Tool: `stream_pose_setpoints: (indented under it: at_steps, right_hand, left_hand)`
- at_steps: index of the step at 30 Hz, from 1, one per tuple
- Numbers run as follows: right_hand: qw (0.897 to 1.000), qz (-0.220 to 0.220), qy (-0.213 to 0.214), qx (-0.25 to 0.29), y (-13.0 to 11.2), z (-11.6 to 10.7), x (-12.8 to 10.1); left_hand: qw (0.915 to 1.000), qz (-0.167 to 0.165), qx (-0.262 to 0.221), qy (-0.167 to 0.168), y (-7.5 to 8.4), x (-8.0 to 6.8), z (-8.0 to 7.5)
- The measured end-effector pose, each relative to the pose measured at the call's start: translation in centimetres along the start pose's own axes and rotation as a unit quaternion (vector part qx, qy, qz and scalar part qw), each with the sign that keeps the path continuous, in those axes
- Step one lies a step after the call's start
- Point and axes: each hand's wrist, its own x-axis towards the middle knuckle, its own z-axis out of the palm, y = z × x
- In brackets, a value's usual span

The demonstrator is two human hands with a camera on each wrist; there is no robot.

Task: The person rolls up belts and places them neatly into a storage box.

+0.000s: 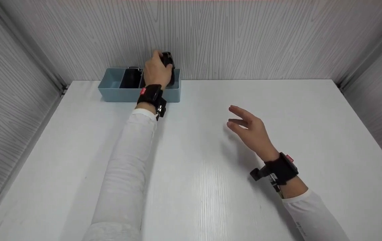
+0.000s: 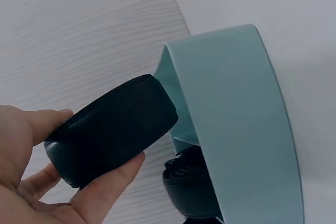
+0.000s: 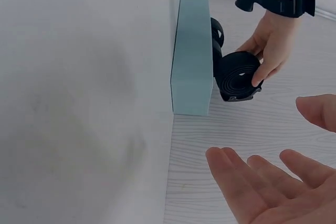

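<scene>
My left hand (image 1: 156,71) grips a coiled black belt (image 3: 234,76) by its sides, fingers and thumb around it. In the right wrist view the coil's spiral layers and a metal buckle (image 3: 239,98) show. It is at the top of a blue divided box (image 1: 124,95), by the rightmost compartment. Another rolled black belt (image 1: 131,79) sits in a compartment farther left, and a dark coil (image 2: 190,184) juts above the rim in the left wrist view. My right hand (image 1: 252,132) hovers over the table, holding nothing, with fingers extended and thumb apart.
The box stands on a white table (image 1: 204,187), close to the grey wood-grain back wall (image 1: 231,40). The leftmost compartment (image 1: 112,78) shows bare blue walls. Side panels (image 1: 6,83) border the table.
</scene>
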Motion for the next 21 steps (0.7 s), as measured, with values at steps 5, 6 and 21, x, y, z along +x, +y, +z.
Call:
stream_pose_setpoints:
  at_steps: [5,6,21]
  right_hand:
    - [1.000,-0.001,-0.004,0.010,-0.5,-0.1,-0.2]
    - [1.000,-0.001,-0.004,0.012,-0.5,-0.1,-0.3]
    - [0.999,0.018,-0.013,-0.036,-0.7,-1.2,-0.7]
  left_hand:
    - [0.9995,-0.018,0.024,0.007,-0.8,0.9,1.9]
    - [0.9994,-0.018,0.029,0.007,-1.0,0.9,2.4]
    - [0.9947,-0.010,0.096,-0.035,-2.2,-0.5,5.2]
